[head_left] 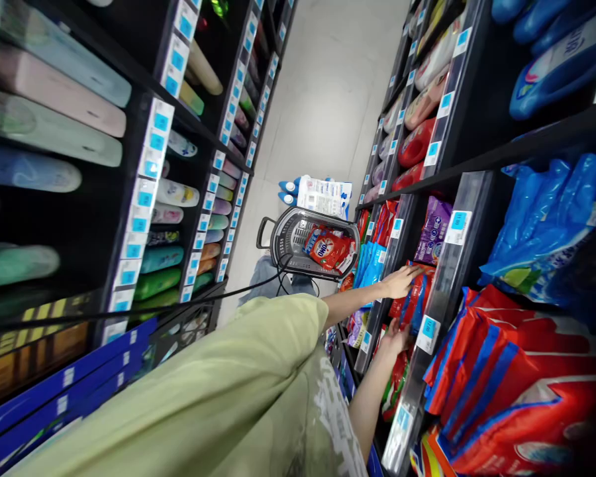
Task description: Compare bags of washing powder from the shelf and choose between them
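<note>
Both of my hands reach into a low shelf compartment on the right. My left hand (pixel 400 281) lies across the upper side of a red and blue bag of detergent (pixel 417 298), its fingers over the front. Against the lower edge of the same bag, my right hand (pixel 395 338) has its fingers curled, partly hidden by the bag. The bag sits between the two hands, within the shelf. A purple bag (pixel 433 228) is just beyond it. In a grey shopping basket (pixel 278 232) beside my legs lies a red OMO detergent bag (pixel 328 250).
White packs with blue-capped bottles (pixel 322 195) stand on the floor by the basket. A shelf of bottles (pixel 54 132) lines the left. Large red bags (pixel 521 391) and blue bags (pixel 551 225) fill the near right shelves. A black cable (pixel 189 305) crosses the view.
</note>
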The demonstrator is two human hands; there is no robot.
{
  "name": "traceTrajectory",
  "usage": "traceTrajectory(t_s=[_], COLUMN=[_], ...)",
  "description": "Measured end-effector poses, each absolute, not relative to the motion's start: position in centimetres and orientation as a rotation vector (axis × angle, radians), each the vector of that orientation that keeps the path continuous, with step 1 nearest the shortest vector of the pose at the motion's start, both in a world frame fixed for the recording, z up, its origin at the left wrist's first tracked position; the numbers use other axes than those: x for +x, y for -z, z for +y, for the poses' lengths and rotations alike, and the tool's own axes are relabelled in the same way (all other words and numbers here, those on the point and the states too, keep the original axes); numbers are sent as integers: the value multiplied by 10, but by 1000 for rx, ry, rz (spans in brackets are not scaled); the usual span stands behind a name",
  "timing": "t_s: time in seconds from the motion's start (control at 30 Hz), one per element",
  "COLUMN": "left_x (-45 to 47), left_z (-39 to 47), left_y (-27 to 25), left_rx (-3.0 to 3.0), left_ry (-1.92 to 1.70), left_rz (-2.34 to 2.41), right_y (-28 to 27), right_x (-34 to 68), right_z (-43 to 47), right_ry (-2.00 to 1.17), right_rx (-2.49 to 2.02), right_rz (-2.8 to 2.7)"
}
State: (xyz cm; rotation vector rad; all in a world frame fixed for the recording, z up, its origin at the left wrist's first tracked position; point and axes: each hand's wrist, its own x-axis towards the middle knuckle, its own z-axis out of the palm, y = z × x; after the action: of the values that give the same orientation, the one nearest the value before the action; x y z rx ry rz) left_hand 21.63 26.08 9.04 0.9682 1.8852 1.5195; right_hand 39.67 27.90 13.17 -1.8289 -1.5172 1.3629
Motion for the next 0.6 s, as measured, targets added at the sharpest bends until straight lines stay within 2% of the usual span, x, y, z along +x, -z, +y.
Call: traceTrajectory(t_s=[0.13,0.3,0.43,0.6], left_x=[252,287,296,294], left_z=[189,62,-12,-44], left_y=[-75,-51,-40,-38], left_rx=[821,563,376,211], left_ry=[-1656,-1337,-1158,-1114], left_rz=[1870,1818,1804,1791], right_y=[-125,-124,-108,-52], right_x=[396,387,369,336], right_z=[249,209,178,139], right_ry=[-1180,-1141,-1382,-1789], right_rx=[-1812,-1754,-1714,-1697], right_rz=[-1470,-1567,-1749,-2060])
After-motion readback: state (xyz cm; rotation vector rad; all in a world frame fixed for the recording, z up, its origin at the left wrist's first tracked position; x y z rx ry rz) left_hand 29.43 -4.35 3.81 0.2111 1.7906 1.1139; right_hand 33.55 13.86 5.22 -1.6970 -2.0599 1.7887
